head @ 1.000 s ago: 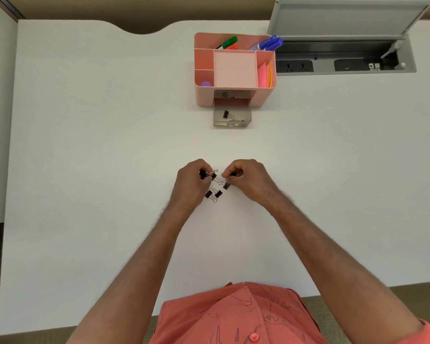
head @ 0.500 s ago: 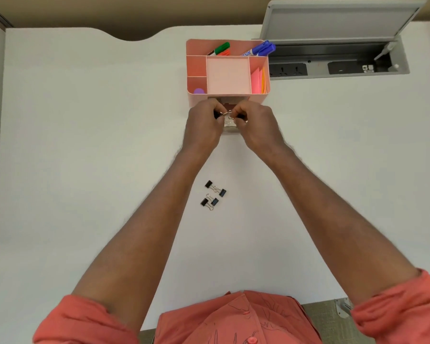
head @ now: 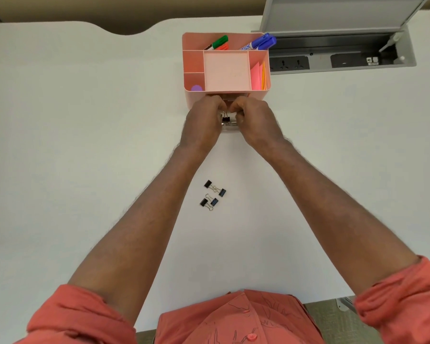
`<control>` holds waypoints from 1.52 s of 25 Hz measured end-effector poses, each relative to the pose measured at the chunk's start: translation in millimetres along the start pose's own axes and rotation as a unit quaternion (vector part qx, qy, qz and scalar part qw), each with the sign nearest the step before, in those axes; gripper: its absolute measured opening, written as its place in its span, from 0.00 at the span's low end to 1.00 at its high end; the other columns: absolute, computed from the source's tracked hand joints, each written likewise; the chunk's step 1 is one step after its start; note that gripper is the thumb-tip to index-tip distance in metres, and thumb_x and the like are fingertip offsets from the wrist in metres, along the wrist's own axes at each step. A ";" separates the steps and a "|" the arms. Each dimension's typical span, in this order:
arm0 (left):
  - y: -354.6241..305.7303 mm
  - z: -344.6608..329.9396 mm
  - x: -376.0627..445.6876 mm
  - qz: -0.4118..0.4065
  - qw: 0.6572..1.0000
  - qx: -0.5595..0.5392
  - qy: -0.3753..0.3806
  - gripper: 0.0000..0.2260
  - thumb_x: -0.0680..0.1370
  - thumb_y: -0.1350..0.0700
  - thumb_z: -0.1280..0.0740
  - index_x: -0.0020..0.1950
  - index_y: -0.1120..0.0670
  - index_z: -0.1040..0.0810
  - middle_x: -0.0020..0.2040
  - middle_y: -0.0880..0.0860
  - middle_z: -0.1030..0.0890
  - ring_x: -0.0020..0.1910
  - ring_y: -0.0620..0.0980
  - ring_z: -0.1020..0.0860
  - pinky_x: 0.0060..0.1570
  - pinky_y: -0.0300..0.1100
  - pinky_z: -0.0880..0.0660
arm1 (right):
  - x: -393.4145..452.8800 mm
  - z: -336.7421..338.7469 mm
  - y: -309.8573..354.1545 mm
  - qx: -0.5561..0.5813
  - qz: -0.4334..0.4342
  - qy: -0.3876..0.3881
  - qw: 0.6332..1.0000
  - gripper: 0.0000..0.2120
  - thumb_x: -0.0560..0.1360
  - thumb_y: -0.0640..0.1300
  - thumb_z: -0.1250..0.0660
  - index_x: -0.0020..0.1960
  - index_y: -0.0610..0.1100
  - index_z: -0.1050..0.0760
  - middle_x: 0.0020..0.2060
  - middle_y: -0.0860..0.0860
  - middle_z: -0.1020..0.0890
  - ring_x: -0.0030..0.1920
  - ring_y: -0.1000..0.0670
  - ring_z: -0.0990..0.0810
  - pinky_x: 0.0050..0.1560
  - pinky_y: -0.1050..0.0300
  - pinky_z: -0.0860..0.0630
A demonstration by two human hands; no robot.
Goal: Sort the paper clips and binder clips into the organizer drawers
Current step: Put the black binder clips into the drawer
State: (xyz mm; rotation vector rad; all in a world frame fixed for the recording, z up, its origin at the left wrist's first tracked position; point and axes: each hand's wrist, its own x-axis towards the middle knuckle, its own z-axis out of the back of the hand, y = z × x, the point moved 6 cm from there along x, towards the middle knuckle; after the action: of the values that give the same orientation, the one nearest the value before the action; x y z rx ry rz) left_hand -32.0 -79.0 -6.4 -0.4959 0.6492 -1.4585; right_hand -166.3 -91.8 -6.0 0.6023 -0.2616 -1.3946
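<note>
Black binder clip [head: 225,118] sits in the open drawer [head: 229,127], upper centre, at the pink organizer's [head: 225,68] front. Left hand [head: 204,125] and right hand [head: 257,122] curled over it; grip cannot be told. Four binder clips [head: 214,194] lie mid-frame on the white desk [head: 85,145].

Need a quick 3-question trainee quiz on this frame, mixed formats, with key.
1. True or false: four binder clips lie loose on the desk, between the forearms.
2. Where are the left hand and right hand?
A. At the open drawer in front of the pink organizer
B. Over the socket recess
C. In the person's lap
3. Fill in: the purple round item sits in the organizer's front-____ compartment.

Key: 1 true; 2 A; 3 left.
</note>
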 end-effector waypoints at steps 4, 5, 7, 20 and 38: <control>5.1 9.1 -27.8 -0.028 0.998 -0.035 -0.042 0.13 0.78 0.65 0.36 0.59 0.54 0.19 0.57 0.51 0.19 0.54 0.50 0.21 0.54 0.45 0.23 | -24.9 11.6 -1.5 0.079 -0.005 -0.069 0.994 0.12 0.77 0.34 0.36 0.54 0.46 0.19 0.50 0.52 0.16 0.50 0.52 0.18 0.53 0.52 0.19; 10.9 10.5 -41.2 -0.026 0.997 -0.043 -0.052 0.12 0.78 0.64 0.35 0.59 0.54 0.19 0.57 0.51 0.20 0.53 0.50 0.22 0.55 0.43 0.24 | -37.4 10.1 -3.2 0.097 -0.010 -0.078 0.992 0.11 0.77 0.35 0.35 0.54 0.46 0.19 0.50 0.52 0.17 0.49 0.53 0.18 0.53 0.52 0.19; 28.7 7.2 -74.4 -0.001 0.998 -0.056 -0.040 0.11 0.79 0.63 0.34 0.59 0.53 0.20 0.57 0.50 0.21 0.51 0.48 0.23 0.54 0.41 0.25 | -69.1 -6.0 -7.6 0.110 -0.023 -0.044 0.993 0.09 0.77 0.37 0.33 0.54 0.47 0.20 0.50 0.52 0.18 0.47 0.54 0.19 0.52 0.52 0.19; 63.6 -41.7 -166.9 0.043 0.985 0.049 0.159 0.22 0.77 0.63 0.29 0.69 0.53 0.28 0.62 0.53 0.30 0.51 0.53 0.23 0.47 0.45 0.24 | -166.5 -97.1 3.6 0.038 -0.031 0.096 0.994 0.21 0.76 0.46 0.26 0.66 0.46 0.27 0.58 0.50 0.28 0.59 0.48 0.26 0.52 0.47 0.22; 66.1 -47.6 -159.8 0.131 0.973 -0.131 0.135 0.08 0.76 0.60 0.28 0.53 0.50 0.20 0.46 0.44 0.19 0.43 0.40 0.20 0.41 0.34 0.26 | -150.0 -88.6 -3.7 0.032 -0.029 0.105 0.994 0.06 0.76 0.40 0.29 0.52 0.45 0.23 0.50 0.49 0.24 0.50 0.47 0.24 0.47 0.49 0.23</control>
State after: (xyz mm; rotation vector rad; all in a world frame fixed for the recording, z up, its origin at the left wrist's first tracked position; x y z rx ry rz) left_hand -14.3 87.9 -69.5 -0.3982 1.0922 -1.2050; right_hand -150.6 74.7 -55.0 0.8095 -0.1214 -1.3705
